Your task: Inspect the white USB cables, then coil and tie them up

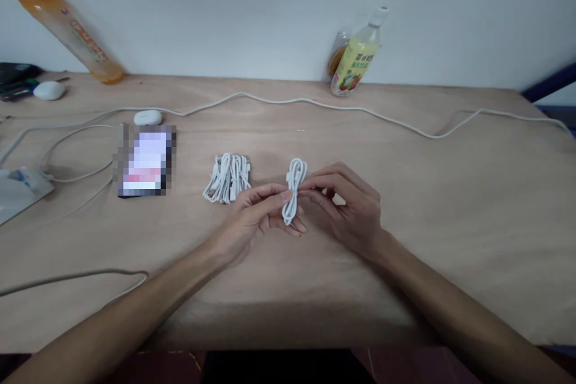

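Observation:
A white cable [290,207], coiled into a narrow bundle and cinched at its middle, is held up above the table. My left hand [256,213] grips it from the left between thumb and fingers. From the right, my right hand [348,201] pinches at the bundle's middle with thumb and forefinger; whether a tie is between those fingertips is too small to tell. Just left of the held bundle, several similar white cable bundles [228,177] lie together on the table, close to my left hand.
A phone [146,162] and a white earbud case [148,117] lie to the left. An orange drink bottle [74,36] and a yellow drink bottle [357,57] stand by the wall. One long white cord [310,101] runs across the wooden table [450,204].

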Demonstrator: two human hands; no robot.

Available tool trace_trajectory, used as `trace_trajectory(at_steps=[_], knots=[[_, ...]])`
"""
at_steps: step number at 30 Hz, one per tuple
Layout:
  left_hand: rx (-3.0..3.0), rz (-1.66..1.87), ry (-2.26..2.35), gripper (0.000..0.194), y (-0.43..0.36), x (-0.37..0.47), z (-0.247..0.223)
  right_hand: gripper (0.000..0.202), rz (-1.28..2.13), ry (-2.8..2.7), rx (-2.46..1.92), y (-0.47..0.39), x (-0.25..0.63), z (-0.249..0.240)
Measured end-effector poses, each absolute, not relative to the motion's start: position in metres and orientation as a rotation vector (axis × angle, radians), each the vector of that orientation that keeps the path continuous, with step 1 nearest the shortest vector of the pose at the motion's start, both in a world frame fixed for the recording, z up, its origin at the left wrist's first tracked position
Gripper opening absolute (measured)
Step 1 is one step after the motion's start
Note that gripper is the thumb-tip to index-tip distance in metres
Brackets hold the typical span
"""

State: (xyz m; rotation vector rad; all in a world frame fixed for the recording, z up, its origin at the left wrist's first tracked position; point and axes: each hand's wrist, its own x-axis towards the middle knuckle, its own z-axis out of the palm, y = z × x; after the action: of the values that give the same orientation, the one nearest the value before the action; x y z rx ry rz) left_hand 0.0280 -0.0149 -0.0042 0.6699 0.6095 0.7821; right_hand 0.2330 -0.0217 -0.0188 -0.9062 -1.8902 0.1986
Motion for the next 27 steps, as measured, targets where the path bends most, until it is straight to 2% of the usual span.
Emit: trace_trajectory(at_steps=[11,27], knots=[[0.672,0.764,0.625,0.030,-0.0144,0.0286,-0.0056,0.019,0.158,-1.926,-0.903,-0.0226,0.2345,-0.0202],[0.692,0.746,0.631,0.024,-0.0143,0.0275,-0.0051,0.021,0.138,-1.914,-0.878,-0.0239,0.2322,-0.0217]])
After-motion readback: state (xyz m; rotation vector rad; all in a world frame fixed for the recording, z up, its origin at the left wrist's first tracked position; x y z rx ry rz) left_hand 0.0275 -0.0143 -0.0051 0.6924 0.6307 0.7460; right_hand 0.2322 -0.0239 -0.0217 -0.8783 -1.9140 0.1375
